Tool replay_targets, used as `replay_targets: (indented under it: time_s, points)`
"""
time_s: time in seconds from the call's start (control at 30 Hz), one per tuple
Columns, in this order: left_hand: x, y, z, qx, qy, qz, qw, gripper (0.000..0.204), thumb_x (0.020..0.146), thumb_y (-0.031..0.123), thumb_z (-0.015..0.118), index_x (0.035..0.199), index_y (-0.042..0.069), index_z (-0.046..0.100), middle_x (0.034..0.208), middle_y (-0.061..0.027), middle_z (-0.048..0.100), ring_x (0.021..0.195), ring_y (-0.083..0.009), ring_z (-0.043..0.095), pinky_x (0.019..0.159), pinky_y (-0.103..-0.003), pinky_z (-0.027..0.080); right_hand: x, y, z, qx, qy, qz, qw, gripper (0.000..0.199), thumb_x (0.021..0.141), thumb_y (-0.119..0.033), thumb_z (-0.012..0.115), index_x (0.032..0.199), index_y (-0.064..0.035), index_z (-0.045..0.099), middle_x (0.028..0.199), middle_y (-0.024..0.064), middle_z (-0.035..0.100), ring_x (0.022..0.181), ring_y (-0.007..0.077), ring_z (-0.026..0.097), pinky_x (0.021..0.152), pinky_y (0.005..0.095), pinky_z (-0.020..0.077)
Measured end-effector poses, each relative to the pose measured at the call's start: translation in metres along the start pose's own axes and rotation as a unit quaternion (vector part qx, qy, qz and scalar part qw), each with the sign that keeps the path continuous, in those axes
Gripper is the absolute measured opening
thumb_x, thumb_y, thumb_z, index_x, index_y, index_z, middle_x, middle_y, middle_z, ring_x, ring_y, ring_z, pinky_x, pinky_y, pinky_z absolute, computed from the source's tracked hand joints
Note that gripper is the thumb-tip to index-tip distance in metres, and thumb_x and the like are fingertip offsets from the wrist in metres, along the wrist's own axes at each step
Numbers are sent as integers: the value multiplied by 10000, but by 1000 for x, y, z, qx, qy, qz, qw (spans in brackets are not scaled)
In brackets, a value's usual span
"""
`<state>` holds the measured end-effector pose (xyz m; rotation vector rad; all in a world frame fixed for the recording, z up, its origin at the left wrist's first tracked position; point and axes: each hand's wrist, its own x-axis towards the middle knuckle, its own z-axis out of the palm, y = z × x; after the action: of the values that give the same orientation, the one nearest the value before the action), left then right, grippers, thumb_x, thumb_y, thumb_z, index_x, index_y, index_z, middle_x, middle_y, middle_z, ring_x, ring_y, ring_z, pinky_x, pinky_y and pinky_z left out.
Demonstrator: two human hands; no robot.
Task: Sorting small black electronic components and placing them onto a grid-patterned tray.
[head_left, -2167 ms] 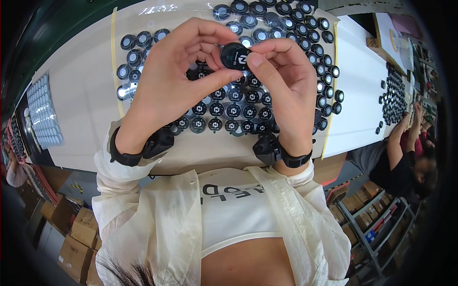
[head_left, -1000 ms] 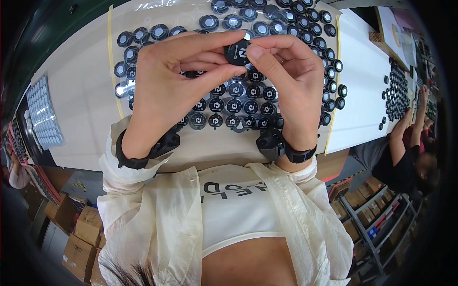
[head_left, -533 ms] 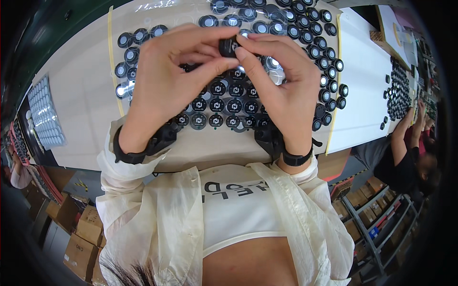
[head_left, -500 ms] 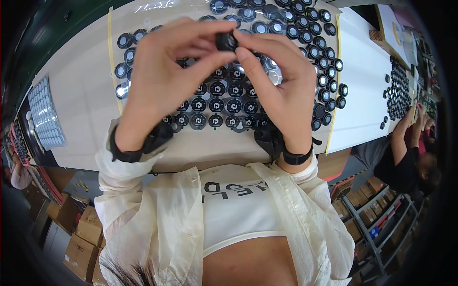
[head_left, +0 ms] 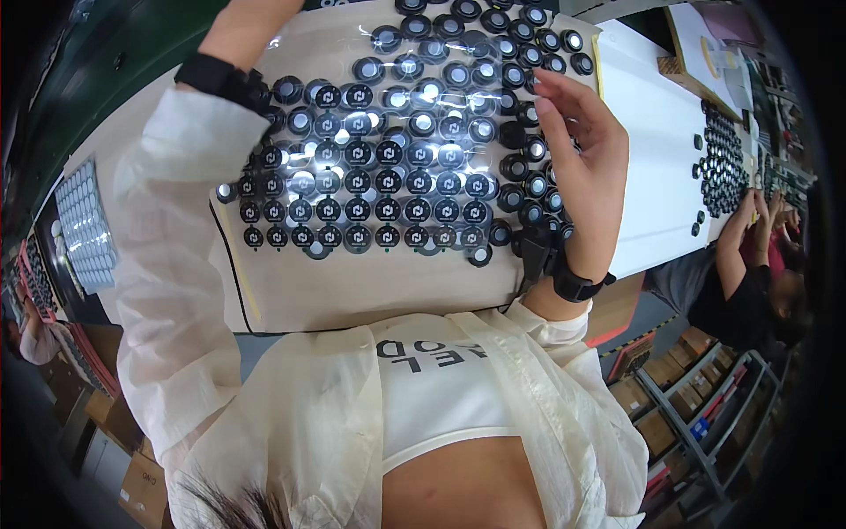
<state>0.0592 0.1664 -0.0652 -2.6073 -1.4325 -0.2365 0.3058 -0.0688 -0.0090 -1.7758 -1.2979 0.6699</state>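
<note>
My left hand (head_left: 257, 16) reaches to the top edge of the picture, where its fingers are cut off from sight. To the right, my right hand (head_left: 589, 145) hovers over black round parts (head_left: 514, 167) with pale centres, its thumb and fingers apart and nothing visible between them. A clear film sheet of round black labels (head_left: 358, 211), each with a white mark, lies in front of me over more of those round parts. Several further parts (head_left: 415, 26) stand in loose rows beyond the sheet.
Yellow tape (head_left: 600, 66) runs along the right of the brown work surface (head_left: 397, 286). A white tabletop (head_left: 648, 159) holds another cluster of black parts (head_left: 724, 167), with a person in a dark top beside it. At far left lies a sheet of pale discs (head_left: 85, 225).
My hands were together over the labels, holding a small black round part. They have separated: the left went up and left out of the picture, the right moved right and down.
</note>
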Motion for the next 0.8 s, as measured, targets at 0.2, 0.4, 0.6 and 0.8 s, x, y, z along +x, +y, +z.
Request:
replay_targets:
  time_s: [0.2, 0.4, 0.6, 0.8]
  points:
    - [-16, 57, -59, -159, -40, 149, 975, 326, 813, 53, 606, 1132, 70, 670, 963, -141, 660, 951, -328, 649, 839, -425, 514, 3, -8, 4, -24, -81, -35, 996, 232, 847, -17, 650, 1076, -38, 689, 939, 99, 700, 822, 180, 664, 721, 292, 523]
    - [-15, 59, -45, -148, -48, 149, 977, 263, 777, 128, 700, 1020, 28, 692, 955, -154, 659, 948, -326, 648, 832, -423, 516, 5, -13, 24, -95, -190, -84, 974, 251, 787, 33, 698, 1029, -21, 659, 953, 75, 707, 818, 181, 663, 703, 284, 504]
    - [-47, 54, -52, -285, 27, 137, 948, 339, 835, 47, 701, 1167, 43, 635, 992, -114, 674, 902, -261, 663, 816, -367, 532, 15, -9, 42, -114, -213, -123, 963, 253, 758, 21, 739, 999, -15, 670, 865, 84, 709, 775, 186, 672, 691, 281, 516]
    - [-114, 76, -53, -427, -161, 217, 863, 375, 849, 102, 677, 1196, 38, 548, 1376, -138, 538, 1272, -331, 511, 1022, -432, 453, 28, -8, 48, -182, -232, -132, 946, 179, 770, 39, 725, 942, 14, 678, 779, 103, 706, 701, 186, 685, 682, 283, 542]
